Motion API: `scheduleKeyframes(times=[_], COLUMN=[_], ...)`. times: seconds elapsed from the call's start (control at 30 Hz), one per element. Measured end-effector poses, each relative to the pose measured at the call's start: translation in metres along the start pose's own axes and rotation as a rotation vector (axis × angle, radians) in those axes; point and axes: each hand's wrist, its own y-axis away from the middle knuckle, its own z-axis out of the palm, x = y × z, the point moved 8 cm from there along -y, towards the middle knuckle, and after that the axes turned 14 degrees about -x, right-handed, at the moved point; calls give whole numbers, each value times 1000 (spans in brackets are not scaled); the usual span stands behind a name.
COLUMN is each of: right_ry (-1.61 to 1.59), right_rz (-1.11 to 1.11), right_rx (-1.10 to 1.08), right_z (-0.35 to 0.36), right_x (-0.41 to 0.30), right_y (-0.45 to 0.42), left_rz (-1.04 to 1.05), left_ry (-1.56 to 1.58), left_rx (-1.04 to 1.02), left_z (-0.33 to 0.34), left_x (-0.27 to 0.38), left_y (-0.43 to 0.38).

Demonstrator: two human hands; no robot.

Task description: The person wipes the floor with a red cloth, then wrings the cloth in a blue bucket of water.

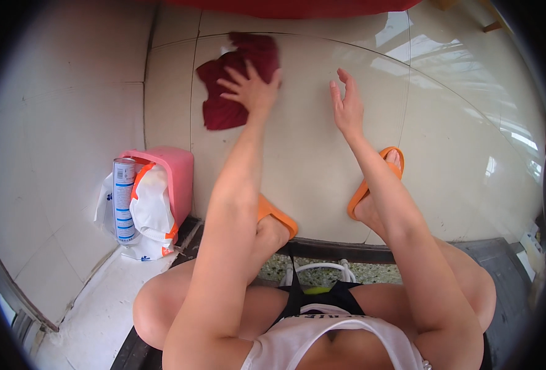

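Note:
A dark red cloth (224, 104) lies spread and wrinkled on the glossy tiled floor (310, 152), towards the far left. My left hand (254, 90) rests palm down over its right side, fingers splayed rather than closed around the fabric. Off to the right, my right hand (348, 104) is apart from the cloth and holds nothing. Its thumb and fingers are parted, and the wrist is above the floor near my orange slipper (358, 199).
A pink plastic bin (180, 180) stands by the left wall (83, 115), with a white bag (152, 203) and a printed cylindrical can (124, 199). Red fabric (300, 7) edges the far side. Below me, a white hose (319, 267) curves over speckled stone.

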Motion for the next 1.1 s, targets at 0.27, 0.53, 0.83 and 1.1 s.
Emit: scheduleKeyframes(times=[0.27,0.53,0.83,1.1], right_ry=[113,139,186,449], right_rz=[-140,-74,-287,267], right_rx=[163,83,-196,190], right_z=[-25,-15,96,18], right_x=[-12,-8,-71,-1], right_y=[-25,-20,-10,11], left_rz=[749,-10,-293,450], left_ry=[-70,-106,-121,-60], left_rx=[-251,48,147,-151], left_z=[51,-57,-19,70], left_x=[136,-120,-109,103], left_y=[72,-65,26,154])
